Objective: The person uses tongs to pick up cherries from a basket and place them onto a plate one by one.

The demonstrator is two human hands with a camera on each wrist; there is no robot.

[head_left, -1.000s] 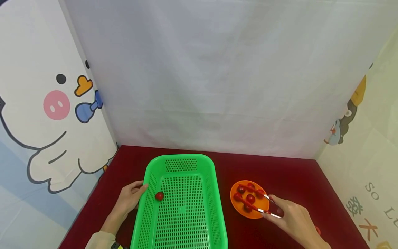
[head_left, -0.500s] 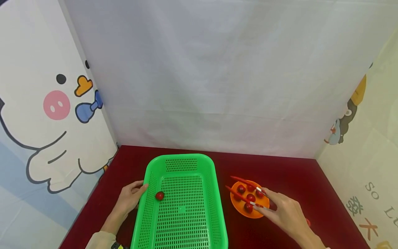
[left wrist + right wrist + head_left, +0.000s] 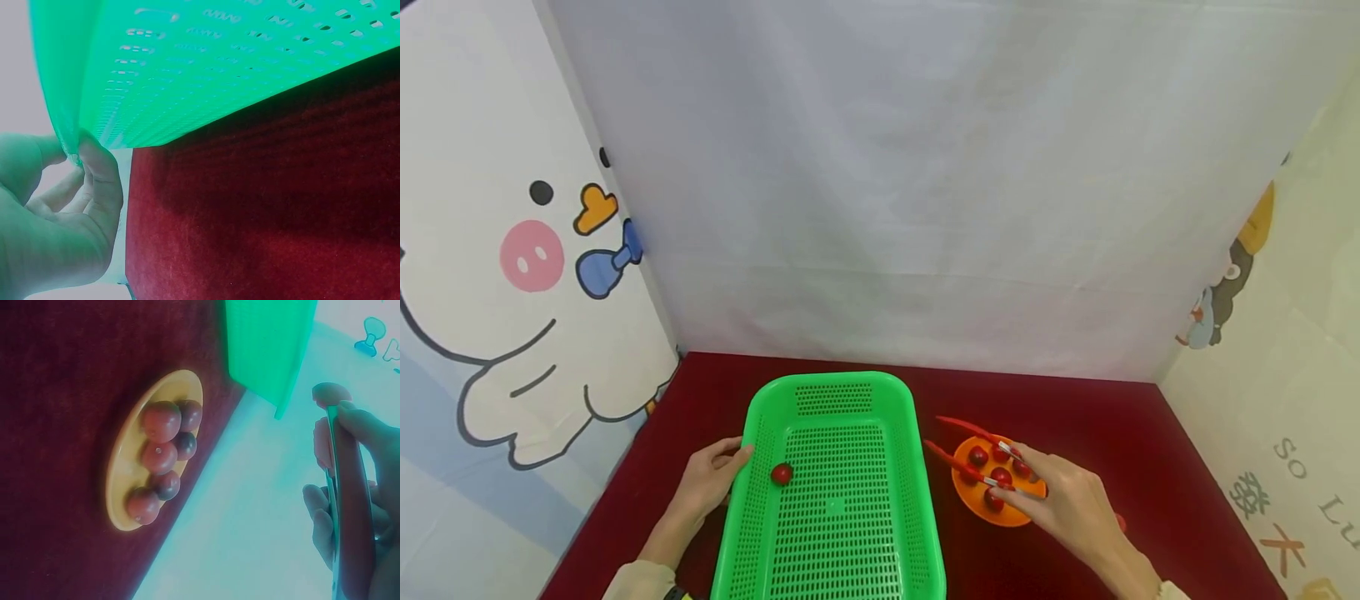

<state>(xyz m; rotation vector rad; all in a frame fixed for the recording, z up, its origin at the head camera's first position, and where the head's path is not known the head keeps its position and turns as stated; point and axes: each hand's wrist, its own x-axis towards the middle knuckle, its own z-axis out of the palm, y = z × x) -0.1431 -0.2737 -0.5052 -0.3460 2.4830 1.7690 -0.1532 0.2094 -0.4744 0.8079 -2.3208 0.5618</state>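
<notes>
My left hand point(image 3: 709, 477) pinches the left rim of a green perforated basket point(image 3: 928, 508); the left wrist view shows thumb and fingers point(image 3: 103, 175) on either side of that rim. One red cherry tomato point(image 3: 782, 474) lies inside, by the left wall. My right hand point(image 3: 1071, 504) grips red-tipped tongs point(image 3: 958, 461), their arms apart with nothing between the tips, which point left to the basket's right rim. Below the tongs, an orange plate point(image 3: 970, 496) bears several cherry tomatoes point(image 3: 977, 457). The right wrist view has the plate of tomatoes well apart from the tongs point(image 3: 355, 512).
Dark red cloth point(image 3: 1075, 417) covers the table. A white curtain point(image 3: 880, 208) hangs behind it, with printed cartoon panels point(image 3: 512, 333) at the sides. The basket stands left of the plate, with a strip of cloth between them.
The right hand has moved left and slightly up with the tongs, whose tips have gone from over the plate to the basket's right edge. The left hand keeps its place on the rim.
</notes>
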